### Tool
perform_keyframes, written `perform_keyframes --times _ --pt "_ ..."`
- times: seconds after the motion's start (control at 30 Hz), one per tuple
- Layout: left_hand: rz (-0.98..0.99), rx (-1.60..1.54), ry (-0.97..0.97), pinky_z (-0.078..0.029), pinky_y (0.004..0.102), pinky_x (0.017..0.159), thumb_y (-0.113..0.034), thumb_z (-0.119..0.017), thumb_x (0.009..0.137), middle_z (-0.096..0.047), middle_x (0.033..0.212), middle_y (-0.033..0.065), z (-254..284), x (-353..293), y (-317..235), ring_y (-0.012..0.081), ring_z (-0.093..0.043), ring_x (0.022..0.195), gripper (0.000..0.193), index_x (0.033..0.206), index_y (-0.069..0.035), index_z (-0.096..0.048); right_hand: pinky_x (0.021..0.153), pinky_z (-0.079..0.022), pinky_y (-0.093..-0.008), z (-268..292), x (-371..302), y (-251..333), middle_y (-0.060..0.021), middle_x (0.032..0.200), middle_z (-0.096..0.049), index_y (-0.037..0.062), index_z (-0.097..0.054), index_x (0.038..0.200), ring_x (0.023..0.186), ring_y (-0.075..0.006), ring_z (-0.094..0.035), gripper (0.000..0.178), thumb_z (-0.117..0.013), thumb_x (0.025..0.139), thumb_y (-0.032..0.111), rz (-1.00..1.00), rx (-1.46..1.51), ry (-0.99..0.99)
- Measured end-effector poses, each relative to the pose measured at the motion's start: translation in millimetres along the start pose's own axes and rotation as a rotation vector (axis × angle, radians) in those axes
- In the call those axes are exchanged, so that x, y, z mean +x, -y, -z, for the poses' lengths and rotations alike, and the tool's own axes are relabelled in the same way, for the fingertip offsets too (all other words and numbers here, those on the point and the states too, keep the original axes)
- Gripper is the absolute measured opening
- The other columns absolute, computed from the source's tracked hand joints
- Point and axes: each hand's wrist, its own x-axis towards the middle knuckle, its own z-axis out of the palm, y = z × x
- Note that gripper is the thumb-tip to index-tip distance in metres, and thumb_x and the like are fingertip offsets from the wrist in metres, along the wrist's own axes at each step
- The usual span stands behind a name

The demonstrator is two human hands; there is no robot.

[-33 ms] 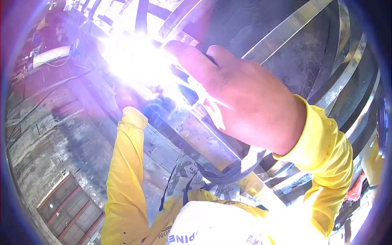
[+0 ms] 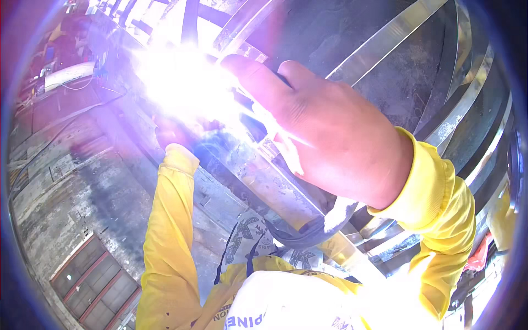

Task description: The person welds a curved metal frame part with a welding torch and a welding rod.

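While a white-violet glare washes out the upper left, these lines run from the biggest thing down to the smallest.

Steel frame: a curved structure of bright flat bars (image 2: pixel 385 41) fills the upper right, beyond and around the fingers; one long bar (image 2: pixel 264 181) runs diagonally under both hands, so the work sits close at chest height.

Floor: grey concrete floor (image 2: pixel 66 220) lies far below the left fingers, with a red-framed grate (image 2: pixel 93 280) at the lower left.

Sleeves: yellow sleeves (image 2: pixel 165 231) cover both forearms, probably as guard against sparks.

Right hand: the right hand (image 2: pixel 341 137) is raised in front of the camera, fingers (image 2: pixel 258 77) stretched toward the glare and curled around a dark handle, seemingly a welding torch (image 2: pixel 250 118); only a sliver shows below the fingers, so the grip looks closed but I cannot tell how tightly.

Cable: a dark cable (image 2: pixel 324 225) loops out beneath the heel of that hand, hanging slack so it does not drag on the tool.

Left hand: the left hand (image 2: pixel 176 132) sits right beside the glare, just under the right fingertips, likely steadying the work; its fingers are lost in the light, so open or closed cannot be told.

Arc: the glare (image 2: pixel 181 82) burns just past the right fingertips, on the bar.
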Motion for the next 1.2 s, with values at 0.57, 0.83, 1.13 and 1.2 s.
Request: perform_keyframes --times 0.57,0.83,1.13,1.2 --pt "0.034 -0.039 -0.052 -0.057 0.0511 0.112 -0.069 -0.045 0.111 -0.069 0.152 0.0290 -33 0 -49 0.0458 -0.071 0.131 0.092 0.154 0.011 -0.062 0.066 -0.067 -0.0502 4 4 8 -0.0271 0.099 -0.071 0.0087 -0.052 0.152 0.078 -0.0453 -0.080 0.046 -0.060 0.108 0.013 -0.058 -0.057 0.041" --pt "0.154 -0.129 -0.128 -0.057 0.0506 0.112 -0.069 -0.045 0.112 -0.068 0.154 0.0292 -51 -17 -105 0.0459 -0.071 0.131 0.092 0.154 0.011 -0.061 0.067 -0.067 -0.0508 6 6 12 -0.0272 0.099 -0.071 0.0091 -0.053 0.151 0.078 -0.0453 -0.080 0.044 -0.061 0.108 0.013 -0.077 -0.077 0.067" --pt "0.306 -0.238 -0.199 -0.058 0.0501 0.112 -0.068 -0.045 0.112 -0.067 0.155 0.0293 -42 -88 -149 0.0460 -0.071 0.131 0.091 0.155 0.011 -0.060 0.069 -0.068 -0.0501 0 -1 1 -0.0302 0.103 -0.072 0.0095 -0.053 0.157 0.080 -0.0451 -0.081 0.056 -0.062 0.102 0.004 0.041 0.007 -0.084" --pt "0.327 -0.259 -0.228 -0.058 0.0500 0.112 -0.068 -0.045 0.113 -0.067 0.155 0.0294 -41 -91 -167 0.0460 -0.071 0.131 0.091 0.155 0.011 -0.060 0.067 -0.068 -0.0502 5 1 7 -0.0297 0.102 -0.072 0.0092 -0.052 0.157 0.078 -0.0449 -0.081 0.055 -0.062 0.103 0.004 -0.036 -0.110 0.069"
